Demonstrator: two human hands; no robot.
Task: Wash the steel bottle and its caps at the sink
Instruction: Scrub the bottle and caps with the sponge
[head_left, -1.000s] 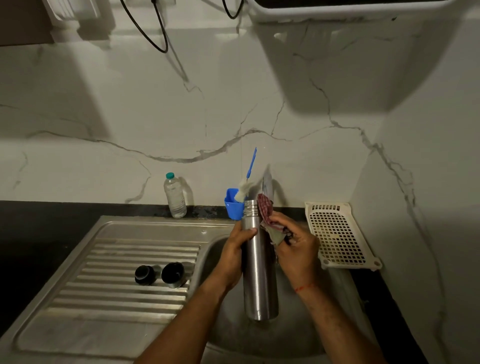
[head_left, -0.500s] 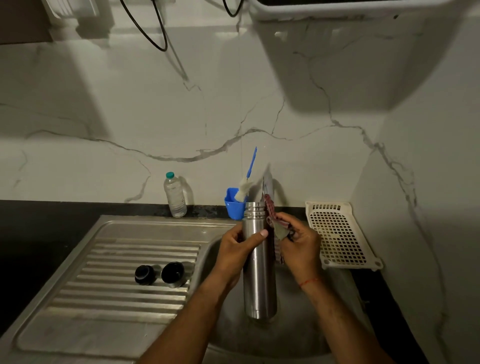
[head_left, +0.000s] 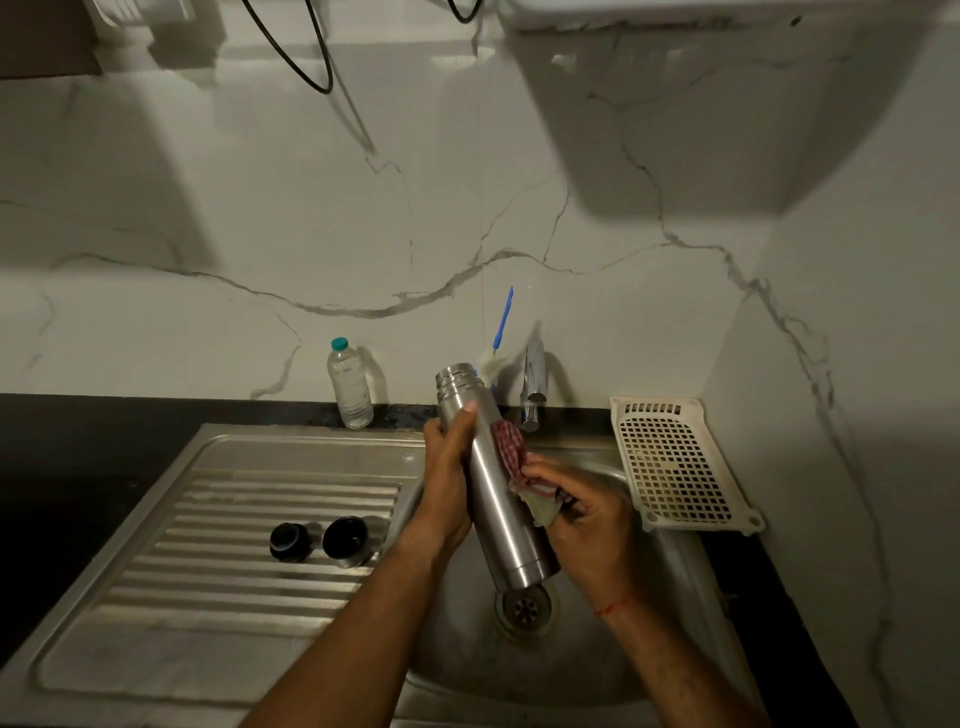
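Steel bottle being held over the sink bowl, tilting: open threaded mouth up and leaning left toward the wall, base down and right, hanging just above the drain. Long axis running diagonally between both hands, so either one equally near. Left hand wrapping around the upper half, fingers closed on the metal, thumb lying along the front. Right hand pinching a bunched red-checked cloth and pressing it against the bottle's right side at mid-height; judging by this, scrubbing of the outer wall being the step in hand, with the next stroke probably running along that slanted axis. Two dark caps sitting side by side on the ribbed draining board, left of the bowl, well apart from both hands and not yet being handled. Tap standing behind the bottle; no running water showing. Small clear plastic bottle with a teal lid standing on the dark bench against the marble wall; a blue-handled brush rising behind the steel bottle's mouth. White perforated tray lying right of the bowl. No brand, label or readable writing showing anywhere.
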